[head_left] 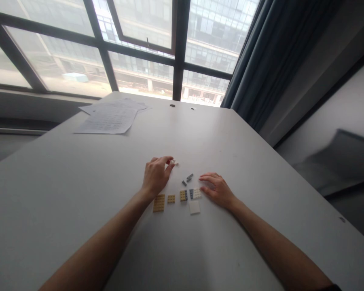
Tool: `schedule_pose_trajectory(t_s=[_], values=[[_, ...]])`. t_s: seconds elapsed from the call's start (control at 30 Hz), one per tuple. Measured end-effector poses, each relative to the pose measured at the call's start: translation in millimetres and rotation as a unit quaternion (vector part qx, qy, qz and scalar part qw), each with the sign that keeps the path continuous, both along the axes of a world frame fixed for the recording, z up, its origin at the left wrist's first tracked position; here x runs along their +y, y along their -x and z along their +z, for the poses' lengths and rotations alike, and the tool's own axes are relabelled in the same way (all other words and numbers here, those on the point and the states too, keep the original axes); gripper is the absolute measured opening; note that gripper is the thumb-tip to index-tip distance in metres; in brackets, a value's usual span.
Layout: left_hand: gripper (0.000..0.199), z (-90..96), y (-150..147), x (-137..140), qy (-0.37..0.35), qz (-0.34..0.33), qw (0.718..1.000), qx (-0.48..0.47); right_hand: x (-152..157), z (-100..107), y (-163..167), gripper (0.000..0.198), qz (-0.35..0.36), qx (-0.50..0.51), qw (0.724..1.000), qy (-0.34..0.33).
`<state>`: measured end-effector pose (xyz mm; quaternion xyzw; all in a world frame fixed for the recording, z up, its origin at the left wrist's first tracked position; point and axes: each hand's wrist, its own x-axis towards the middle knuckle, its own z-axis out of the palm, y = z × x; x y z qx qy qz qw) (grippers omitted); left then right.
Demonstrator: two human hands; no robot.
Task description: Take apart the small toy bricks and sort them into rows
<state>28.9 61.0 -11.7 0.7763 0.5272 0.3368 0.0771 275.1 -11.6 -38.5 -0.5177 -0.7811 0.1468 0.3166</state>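
A: What is the left hand (155, 176) doing?
B: Its thumb and index finger pinch a white piece (172, 161), out past the knuckles. Some red shows at the grip; I can't tell if it belongs to the same piece.

A: And the right hand (216, 189)?
B: Open and palm down, fingers loosely bent, gripping nothing. Its thumb is right by a white plate (197, 193) with rows of studs; I can't tell if they touch.

A: What lies between the hands?
B: Slim grey bits (189, 176), scattered just off the right fingertips. Nearer the person, a slate wedge (191, 193) borders the white plate. Left of that is a studded tan block (182, 196) with a slate strip (186, 195) along its right edge.

A: By the left wrist?
B: A big tan plate (158, 204), oblong and studded, just beside it. A small tan plate (171, 199), also studded, lies to its right.

A: Anything smooth?
B: Yes, 1 white tile (194, 207), square and flat, on the person's side of the white plate, left of the right wrist.

A: Farther off?
B: Printed papers (109, 119), well beyond the left hand, on the white table (79, 194).
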Motion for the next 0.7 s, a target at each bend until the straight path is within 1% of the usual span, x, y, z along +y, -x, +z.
schedule_pose_trajectory(t_s=[0.1, 0.17, 0.23, 0.3, 0.33, 0.4, 0.47, 0.53, 0.6, 0.63, 0.7], values=[[0.025, 3.6, -2.3, -8.0, 0.001, -0.028, 0.998, -0.051, 5.4, 6.7, 3.3, 0.023, -0.011, 0.040, 0.999, 0.026], [0.022, 5.1, -7.7, -15.3, 0.009, -0.059, 0.995, -0.075, 9.1, 12.9, 8.0, 0.021, -0.018, 0.101, 0.993, 0.056], [0.020, 6.0, -15.4, -24.0, 0.013, -0.098, 0.992, -0.079, 12.5, 19.1, 15.1, 0.023, -0.016, 0.204, 0.973, 0.103], [0.017, 6.3, -23.1, -32.6, 0.010, -0.131, 0.989, -0.071, 15.3, 23.5, 23.9, 0.026, -0.004, 0.303, 0.941, 0.147], [0.015, 6.4, -26.4, -36.4, 0.008, -0.141, 0.988, -0.068, 16.3, 24.6, 28.4, 0.026, 0.001, 0.337, 0.928, 0.161], [0.011, 6.5, -31.2, -42.3, 0.006, -0.152, 0.986, -0.072, 17.8, 24.6, 36.1, 0.022, -0.002, 0.371, 0.913, 0.171], [0.009, 6.6, -33.7, -45.6, 0.005, -0.155, 0.985, -0.077, 18.2, 21.9, 40.7, 0.019, -0.005, 0.384, 0.907, 0.174], [0.008, 6.1, -34.4, -46.9, 0.002, -0.160, 0.984, -0.080, 17.6, 17.8, 41.7, 0.019, 0.006, 0.384, 0.906, 0.178], [0.009, 4.7, -33.4, -46.5, -0.004, -0.170, 0.983, -0.071, 15.8, 14.6, 39.1, 0.019, 0.017, 0.362, 0.917, 0.167], [0.011, 3.8, -32.3, -45.8, -0.009, -0.175, 0.983, -0.062, 14.4, 13.7, 36.7, 0.018, 0.014, 0.338, 0.929, 0.148], [0.015, 2.4, -28.6, -43.1, -0.022, -0.172, 0.984, -0.043, 11.0, 13.6, 29.9, 0.014, -0.003, 0.262, 0.962, 0.083]])
